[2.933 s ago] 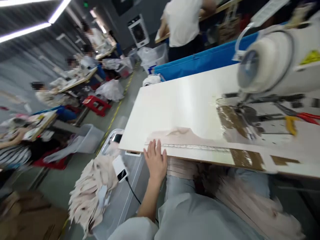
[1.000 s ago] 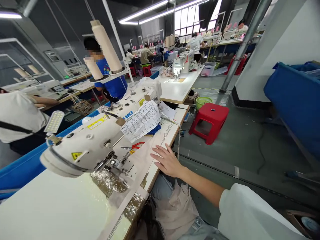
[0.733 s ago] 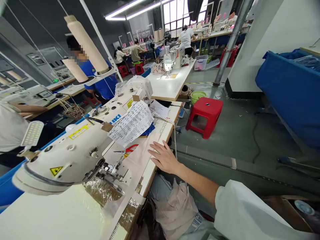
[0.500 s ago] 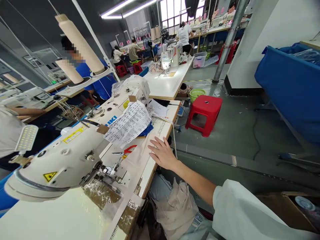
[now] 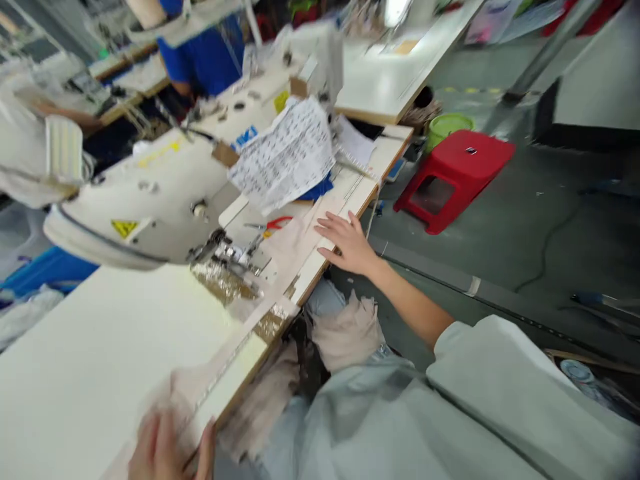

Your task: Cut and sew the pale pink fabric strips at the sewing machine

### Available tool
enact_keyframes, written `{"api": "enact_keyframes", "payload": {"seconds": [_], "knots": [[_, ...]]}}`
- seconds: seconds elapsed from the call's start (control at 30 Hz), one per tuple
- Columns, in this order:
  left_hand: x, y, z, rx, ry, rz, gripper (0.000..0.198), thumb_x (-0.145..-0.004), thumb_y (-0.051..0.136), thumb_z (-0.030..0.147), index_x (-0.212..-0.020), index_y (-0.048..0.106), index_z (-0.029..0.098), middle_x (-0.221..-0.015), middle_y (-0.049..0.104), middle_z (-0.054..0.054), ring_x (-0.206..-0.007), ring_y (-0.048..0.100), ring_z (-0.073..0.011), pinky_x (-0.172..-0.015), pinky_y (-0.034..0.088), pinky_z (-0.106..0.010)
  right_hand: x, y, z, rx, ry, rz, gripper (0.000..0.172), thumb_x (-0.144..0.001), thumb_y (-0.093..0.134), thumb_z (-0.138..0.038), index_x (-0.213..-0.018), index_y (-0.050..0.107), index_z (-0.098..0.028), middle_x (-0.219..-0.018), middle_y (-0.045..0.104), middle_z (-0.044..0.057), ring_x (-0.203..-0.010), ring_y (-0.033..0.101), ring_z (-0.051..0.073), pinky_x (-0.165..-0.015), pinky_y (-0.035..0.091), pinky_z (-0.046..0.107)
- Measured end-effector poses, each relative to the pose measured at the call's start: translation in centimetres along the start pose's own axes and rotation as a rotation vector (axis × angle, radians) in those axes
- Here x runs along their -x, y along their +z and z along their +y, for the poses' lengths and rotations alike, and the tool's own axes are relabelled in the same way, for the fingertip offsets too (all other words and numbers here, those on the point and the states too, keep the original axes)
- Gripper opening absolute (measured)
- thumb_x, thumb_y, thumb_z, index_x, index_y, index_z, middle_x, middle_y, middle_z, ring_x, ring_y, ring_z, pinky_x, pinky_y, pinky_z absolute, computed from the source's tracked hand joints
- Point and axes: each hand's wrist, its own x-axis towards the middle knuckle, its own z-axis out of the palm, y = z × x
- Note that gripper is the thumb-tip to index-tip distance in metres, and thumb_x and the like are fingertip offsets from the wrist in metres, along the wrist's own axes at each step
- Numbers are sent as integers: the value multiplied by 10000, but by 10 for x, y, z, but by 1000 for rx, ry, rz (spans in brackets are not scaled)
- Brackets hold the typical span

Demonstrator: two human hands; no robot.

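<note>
My right hand (image 5: 346,240) lies flat, fingers stretched out, on a strip of pale beige fabric (image 5: 295,241) at the near edge of the white sewing table (image 5: 90,347). My left hand (image 5: 167,448), blurred, rests open on the same long strip at the table's near edge, low in the view. The white sewing machine (image 5: 150,200) stands behind the fabric, its needle area (image 5: 225,253) between my hands. Red-handled scissors (image 5: 270,225) lie just left of my right hand. More beige fabric (image 5: 345,333) is piled in my lap.
A printed paper sheet (image 5: 285,157) hangs off the machine. A red plastic stool (image 5: 453,175) and a green basket (image 5: 445,125) stand on the grey floor to the right. A person in a blue shirt (image 5: 205,50) sits behind the machine. Another white table (image 5: 395,77) stands beyond.
The view has tilted down and left with motion blur. My left hand has come into view at the table's near edge. My right hand stays flat on the fabric.
</note>
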Motion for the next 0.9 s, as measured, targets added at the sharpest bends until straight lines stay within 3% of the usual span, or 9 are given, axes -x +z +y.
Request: {"api": "enact_keyframes", "payload": {"seconds": [0.1, 0.23, 0.3, 0.37, 0.43, 0.57, 0.67, 0.8, 0.9], "knots": [[30, -1, -23, -81, 127, 76, 319, -845, 657, 433, -1082, 704, 226, -1052, 685, -111, -915, 654, -286, -839, 550, -490, 16, -7, 3, -83, -127, -4, 385, -1054, 433, -498, -1228, 620, -210, -1253, 595, 85, -1299, 450, 270, -1210, 93, 564], [67, -6, -58, -254, 352, 342, 130, -821, 677, 246, -945, 706, 218, -812, 691, -59, -700, 636, -211, -722, 534, -382, 46, -12, -11, -96, -126, 89, 288, -1064, 391, -296, -1031, 670, -234, -992, 628, 41, -1056, 557, 217, -1160, 242, 533], [91, -9, -76, -312, 319, 416, 169, -799, 681, 213, -968, 692, 213, -818, 700, -80, -735, 655, -245, -746, 549, -405, 62, -8, -25, -103, -122, 57, 256, -1049, 422, -268, -1026, 675, -243, -972, 633, 36, -1014, 558, 219, -1130, 280, 530], [114, -7, -94, -358, 174, 433, 177, -791, 673, 232, -966, 679, 206, -843, 702, -113, -819, 670, -300, -792, 562, -456, 77, 1, -41, -125, -139, -29, 256, -1047, 425, -259, -1034, 680, -243, -985, 644, 40, -1012, 556, 223, -1119, 289, 525], [133, 3, -110, -378, 3, 349, 151, -802, 630, 297, -912, 669, 202, -802, 685, -123, -844, 665, -338, -812, 560, -505, 91, 11, -56, -160, -173, -127, 285, -1060, 391, -258, -1073, 675, -231, -1024, 651, 53, -1043, 546, 230, -1124, 271, 524], [150, 40, -124, -247, -310, -71, 386, -765, 507, 408, -999, 668, 146, -843, 684, -151, -875, 654, -370, -830, 541, -552, 122, 27, -75, -153, -203, -408, 301, -1064, 378, -277, -1104, 661, -183, -1049, 640, 88, -993, 530, 241, -1010, 342, 461], [149, 60, -107, -196, -472, -148, 587, -751, 466, 440, -1190, 609, 78, -1075, 676, -211, -1039, 624, -392, -824, 539, -541, 146, 29, -83, -6, -180, -650, 190, -1004, 558, -322, -986, 676, -174, -954, 622, 80, -897, 523, 235, -844, 375, 377], [131, 67, -46, -28, -499, -23, 524, -877, 446, 467, -1241, 603, 125, -1226, 645, -182, -1042, 636, -308, -711, 545, -387, 165, 23, -92, 120, -151, -698, 174, -882, 744, -294, -928, 664, -146, -973, 588, 96, -913, 505, 261, -823, 358, 378], [114, 82, 10, 387, -478, -234, 430, -910, 477, 490, -1136, 660, 174, -1094, 705, -130, -942, 676, -246, -667, 541, -313, 168, 20, -97, 160, -153, -691, 154, -878, 744, -254, -944, 663, -140, -1006, 574, 101, -938, 495, 270, -838, 349, 383]]}}
